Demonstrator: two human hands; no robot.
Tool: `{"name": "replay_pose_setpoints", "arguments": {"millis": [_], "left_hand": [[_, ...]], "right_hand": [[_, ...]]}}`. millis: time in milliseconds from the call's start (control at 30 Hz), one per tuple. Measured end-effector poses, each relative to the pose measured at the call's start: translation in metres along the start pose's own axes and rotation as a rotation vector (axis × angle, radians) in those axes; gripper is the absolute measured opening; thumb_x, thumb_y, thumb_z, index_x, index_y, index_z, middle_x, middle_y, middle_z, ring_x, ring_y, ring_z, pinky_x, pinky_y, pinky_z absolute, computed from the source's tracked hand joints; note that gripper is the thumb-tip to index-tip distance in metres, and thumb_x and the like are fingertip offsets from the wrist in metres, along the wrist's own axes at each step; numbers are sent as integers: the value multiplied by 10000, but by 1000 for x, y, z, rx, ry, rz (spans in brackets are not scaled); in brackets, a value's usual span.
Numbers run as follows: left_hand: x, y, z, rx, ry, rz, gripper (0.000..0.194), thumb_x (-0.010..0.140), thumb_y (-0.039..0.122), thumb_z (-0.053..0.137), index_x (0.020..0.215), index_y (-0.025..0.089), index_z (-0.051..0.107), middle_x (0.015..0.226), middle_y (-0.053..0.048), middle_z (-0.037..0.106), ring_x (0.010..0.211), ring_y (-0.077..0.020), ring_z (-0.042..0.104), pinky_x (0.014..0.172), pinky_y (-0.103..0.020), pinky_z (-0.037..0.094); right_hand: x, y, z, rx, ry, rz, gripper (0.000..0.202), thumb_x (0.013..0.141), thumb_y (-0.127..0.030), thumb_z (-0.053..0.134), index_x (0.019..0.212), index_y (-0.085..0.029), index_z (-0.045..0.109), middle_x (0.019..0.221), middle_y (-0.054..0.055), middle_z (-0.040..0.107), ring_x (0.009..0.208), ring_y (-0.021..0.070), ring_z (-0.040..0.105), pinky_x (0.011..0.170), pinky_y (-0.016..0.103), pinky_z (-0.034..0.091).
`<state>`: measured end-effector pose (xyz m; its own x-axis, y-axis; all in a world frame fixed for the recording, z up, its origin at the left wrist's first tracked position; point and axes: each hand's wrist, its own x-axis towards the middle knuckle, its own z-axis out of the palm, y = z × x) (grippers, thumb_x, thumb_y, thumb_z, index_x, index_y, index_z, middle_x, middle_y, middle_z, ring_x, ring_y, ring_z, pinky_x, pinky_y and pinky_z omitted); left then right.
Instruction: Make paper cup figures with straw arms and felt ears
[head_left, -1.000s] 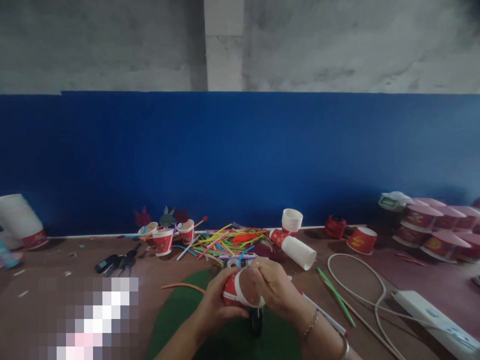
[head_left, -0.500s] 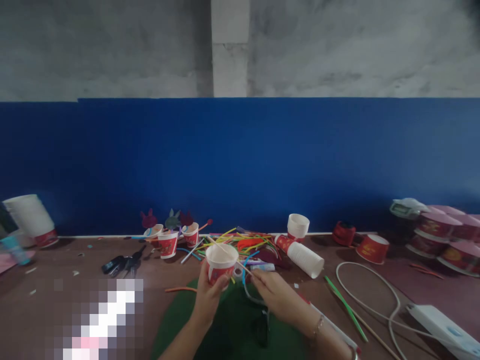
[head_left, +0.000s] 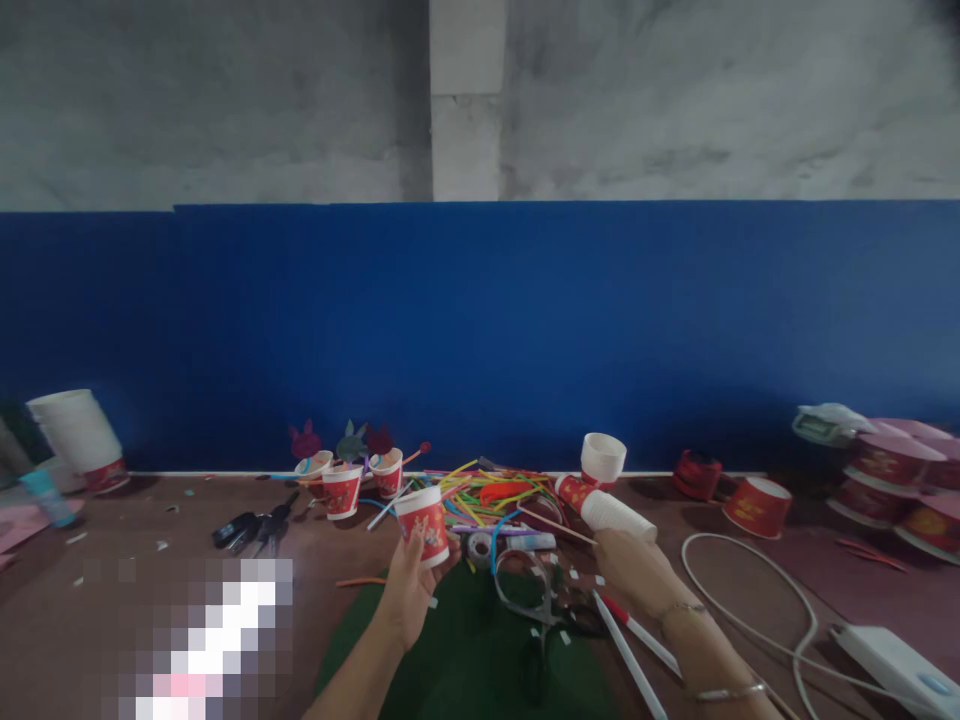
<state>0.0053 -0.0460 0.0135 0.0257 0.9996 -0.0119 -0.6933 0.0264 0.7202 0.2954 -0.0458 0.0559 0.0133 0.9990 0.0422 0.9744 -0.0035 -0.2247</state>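
My left hand [head_left: 409, 590] is wrapped round a red and white paper cup [head_left: 422, 526], which leans a little with its printed side towards me. To the right, my right hand [head_left: 637, 568] grips one end of a thin pale stick [head_left: 556, 524]; the other end points left, apart from the cup. Below the stick lie scissors [head_left: 546, 605] and small white scraps on a dark green mat [head_left: 435, 665]. A roll of tape [head_left: 478, 547] sits between the hands. Behind it spreads a heap of coloured strips [head_left: 480, 492].
Several cups with animal cut-outs [head_left: 343, 492] stand left of the heap. A stack of cups [head_left: 611, 512] lies behind my right hand. A pen [head_left: 626, 655], a white cable [head_left: 694, 545] and a power strip [head_left: 892, 655] are on the right, black clips or keys [head_left: 255, 530] on the left.
The stick has come out of the cup and moved right with my right hand. My left hand has tilted the cup, so its side shows instead of its inside.
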Motion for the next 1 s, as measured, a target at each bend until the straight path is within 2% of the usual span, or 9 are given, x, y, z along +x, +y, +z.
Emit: {"name": "replay_pose_setpoints", "arguments": {"millis": [100,200,300,367,467,533,667,767,1000], "left_hand": [[-9,0,7,106,-52,-10,503,596,484,775,958,170,621,884,-72,697,847,-222,650,803,-363,495],[-16,-2,13,235,-96,-22,588,568,460,795,1041,158,618,985,-114,695,950,-270,633,869,-383,458],[-19,-7,15,401,-176,-6,676,514,416,825,1096,155,602,1070,-132,672,1026,-306,597,915,-408,434],[-21,-11,14,527,-216,73,709,532,385,816,1160,170,570,1151,-130,637,1079,-306,563,951,-412,413],[-20,-15,10,679,-239,225,671,620,348,761,1226,184,523,1221,-123,595,1133,-291,521,999,-407,374],[-20,-16,7,708,-235,258,651,634,330,752,1224,182,521,1240,-123,579,1152,-289,504,1013,-400,358],[-19,-14,7,591,-283,104,688,589,353,783,1200,166,528,1185,-130,603,1086,-295,545,938,-378,418],[-20,-13,8,502,-329,4,709,565,360,803,1194,173,534,1124,-111,633,1032,-281,571,889,-349,438],[-22,-11,5,437,-377,-73,692,560,422,803,1166,186,568,1053,-84,665,963,-248,592,844,-320,441]], "right_hand": [[-4,-14,-4,-100,127,96,196,773,-161,488,728,-118,675,899,239,666,935,400,581,815,582,364],[-7,-40,-5,93,202,37,240,833,-262,463,892,-147,665,953,177,660,984,347,575,846,523,397],[-15,-74,1,669,31,-208,411,816,-315,516,1211,-200,519,1072,90,638,996,234,594,844,378,471],[-24,-93,7,853,-87,-317,636,749,-255,603,1341,-239,369,1177,70,588,1031,206,578,857,351,480],[-35,-106,13,875,-46,-479,602,709,-185,638,1274,-259,444,1314,67,483,1223,217,434,991,368,395],[-37,-107,13,846,-21,-514,500,704,-157,629,1181,-253,516,1327,66,464,1256,224,394,1012,374,369],[-34,-101,9,813,-41,-473,293,697,-138,614,979,-217,592,1166,54,561,1069,210,520,856,314,448],[-31,-99,6,754,-49,-468,174,694,-164,635,864,-193,613,1003,32,616,893,184,557,761,290,442],[-29,-96,0,788,-154,-448,125,684,-155,614,804,-184,634,888,15,672,827,183,586,744,292,449]]}}
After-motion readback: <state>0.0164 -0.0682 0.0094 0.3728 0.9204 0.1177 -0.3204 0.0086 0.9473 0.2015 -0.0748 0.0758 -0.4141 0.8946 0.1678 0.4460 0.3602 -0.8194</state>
